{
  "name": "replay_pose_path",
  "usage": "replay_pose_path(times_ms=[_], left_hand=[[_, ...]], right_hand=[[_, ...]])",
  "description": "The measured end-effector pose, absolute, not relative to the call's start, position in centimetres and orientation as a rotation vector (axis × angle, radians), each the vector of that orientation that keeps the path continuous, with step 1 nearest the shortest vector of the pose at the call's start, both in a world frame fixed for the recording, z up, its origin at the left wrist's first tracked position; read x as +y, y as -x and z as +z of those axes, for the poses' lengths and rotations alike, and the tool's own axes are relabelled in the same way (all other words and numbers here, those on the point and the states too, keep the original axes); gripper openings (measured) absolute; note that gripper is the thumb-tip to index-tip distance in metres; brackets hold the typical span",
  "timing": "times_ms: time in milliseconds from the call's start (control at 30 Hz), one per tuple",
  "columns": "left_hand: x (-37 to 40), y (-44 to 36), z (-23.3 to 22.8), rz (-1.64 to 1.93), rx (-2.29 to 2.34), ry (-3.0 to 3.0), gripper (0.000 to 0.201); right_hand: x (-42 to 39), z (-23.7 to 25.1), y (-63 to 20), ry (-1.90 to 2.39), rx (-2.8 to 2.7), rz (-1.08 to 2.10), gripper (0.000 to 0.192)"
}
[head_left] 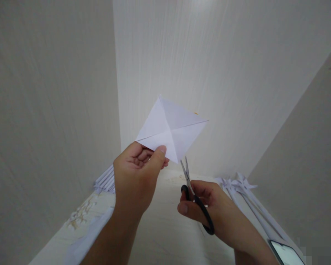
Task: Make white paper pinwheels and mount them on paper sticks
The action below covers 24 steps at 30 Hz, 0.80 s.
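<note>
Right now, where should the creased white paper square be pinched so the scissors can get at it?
Keep the left hand on the paper square at its lower-left edge, coming from below. That leaves the bottom corner free, where the scissors in the right hand point up with slightly parted blades.

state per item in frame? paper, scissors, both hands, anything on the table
Paper square: unfolded, creased along both diagonals, held up in the air.
Scissors: blades slightly open, tips just below the paper's lower corner.
Left hand: pinching the paper's lower left edge.
Right hand: gripping the scissors' handles.
Paper sticks: lying on the table.
Phone: lying flat.
</note>
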<state>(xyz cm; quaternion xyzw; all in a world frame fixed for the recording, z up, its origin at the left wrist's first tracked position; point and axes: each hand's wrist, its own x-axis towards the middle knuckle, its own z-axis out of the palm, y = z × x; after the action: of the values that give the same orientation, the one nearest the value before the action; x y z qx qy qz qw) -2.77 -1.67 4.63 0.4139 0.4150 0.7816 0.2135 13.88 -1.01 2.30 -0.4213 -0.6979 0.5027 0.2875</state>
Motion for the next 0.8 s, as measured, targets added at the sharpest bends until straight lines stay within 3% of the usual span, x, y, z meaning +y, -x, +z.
replay_pose_path(times_ms=[433,800], left_hand=[[-1.86,2.75,4.69,2.115,1.188,-1.182,0.007],[-1.92,2.82,4.70,2.088,1.194,-1.218,0.004]], right_hand=[[-0.69,1.76,-13.51,1.060,-1.823,1.324,0.037],[-0.76,1.98,-13.30,1.083,-1.798,1.304,0.045]])
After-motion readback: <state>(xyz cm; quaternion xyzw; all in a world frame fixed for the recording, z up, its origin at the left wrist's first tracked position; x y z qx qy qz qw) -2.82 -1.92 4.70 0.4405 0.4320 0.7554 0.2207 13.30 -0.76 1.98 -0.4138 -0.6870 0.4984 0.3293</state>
